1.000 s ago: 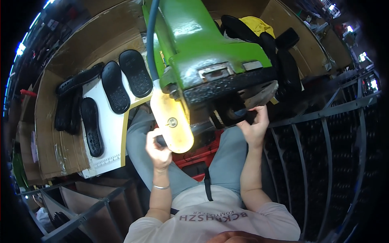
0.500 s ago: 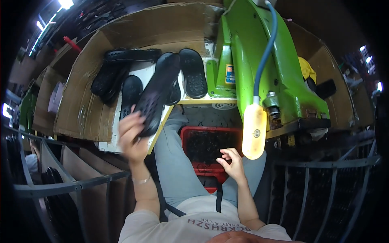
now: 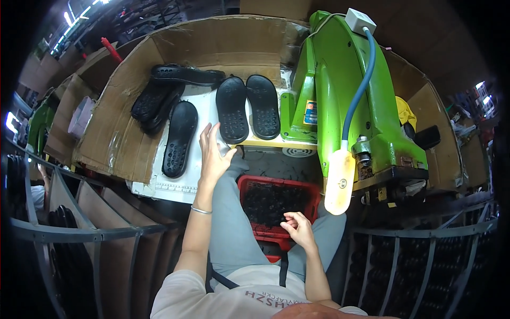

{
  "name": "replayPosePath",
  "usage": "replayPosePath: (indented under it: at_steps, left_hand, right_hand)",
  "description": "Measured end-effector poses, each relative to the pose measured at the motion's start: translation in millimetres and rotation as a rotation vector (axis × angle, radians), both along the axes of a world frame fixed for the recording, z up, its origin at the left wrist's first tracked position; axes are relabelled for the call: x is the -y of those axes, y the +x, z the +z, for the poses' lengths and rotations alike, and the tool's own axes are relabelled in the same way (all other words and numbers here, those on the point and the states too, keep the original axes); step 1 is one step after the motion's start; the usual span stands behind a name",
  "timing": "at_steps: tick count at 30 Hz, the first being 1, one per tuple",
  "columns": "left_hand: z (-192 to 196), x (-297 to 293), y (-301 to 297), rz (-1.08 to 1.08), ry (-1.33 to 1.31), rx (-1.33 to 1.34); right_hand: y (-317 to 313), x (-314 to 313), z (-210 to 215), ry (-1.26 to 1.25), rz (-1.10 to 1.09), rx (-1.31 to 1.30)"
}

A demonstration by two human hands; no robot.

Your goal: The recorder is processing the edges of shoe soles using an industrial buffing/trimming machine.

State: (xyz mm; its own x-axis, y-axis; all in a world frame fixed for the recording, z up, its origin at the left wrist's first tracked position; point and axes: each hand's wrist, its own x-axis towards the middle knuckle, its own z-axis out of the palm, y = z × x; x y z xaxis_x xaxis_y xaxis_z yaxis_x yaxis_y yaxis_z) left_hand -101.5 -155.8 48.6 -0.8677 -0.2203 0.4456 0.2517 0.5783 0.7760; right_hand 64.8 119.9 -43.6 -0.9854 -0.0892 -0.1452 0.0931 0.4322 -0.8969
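A single black rubber shoe sole [image 3: 179, 138] with a studded tread lies lengthwise on the white sheet covering the tabletop [image 3: 175, 186], just to the left of the left hand [image 3: 213, 154]. That hand is raised over the sheet with its fingers spread and loosely extended, palm turned toward the soles, holding nothing; whether its fingertips touch the sheet or the sole cannot be told. Just above and to the right of the hand, a pair of black oval rubber soles [image 3: 248, 108] lies side by side, tread up, near the fingertips. Farther left, a loose pile of black soles [image 3: 164, 90] rests against the inner wall of a brown cardboard surround [image 3: 122, 127] that fences in the tabletop.

The right hand [image 3: 298, 229] sits lower, at the near edge of a red plastic crate [image 3: 308, 192] filled with small dark pieces [image 3: 268, 204]. Its fingers are curled and partly closed at the crate's rim; whether they pinch one of the pieces cannot be told. The crate rests on the person's lap, between grey trouser legs [image 3: 234, 228].

To the right of the soles stands a green metal press machine [image 3: 345, 101] with a blue-grey hose [image 3: 361, 85] running down its front and a pale yellow elongated lamp [image 3: 340, 181] hanging beside the crate.
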Motion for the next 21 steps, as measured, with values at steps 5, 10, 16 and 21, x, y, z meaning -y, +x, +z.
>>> replayPosePath:
  at_steps: [5,10,16,21]
  left_hand:
    - [-40,14,-19,0.116,0.022,0.191]
    - [-47,25,-24,0.146,0.054,0.276]
    - [21,47,78,-0.525,0.807,0.441]
    - [65,10,134,-1.507,0.653,0.302]
  right_hand:
    - [-1,12,1,0.027,0.078,0.004]
    - [6,11,-1,0.019,0.078,0.0]
    - [8,-2,-12,0.015,0.001,0.041]
    - [-5,7,-9,0.012,0.115,0.005]
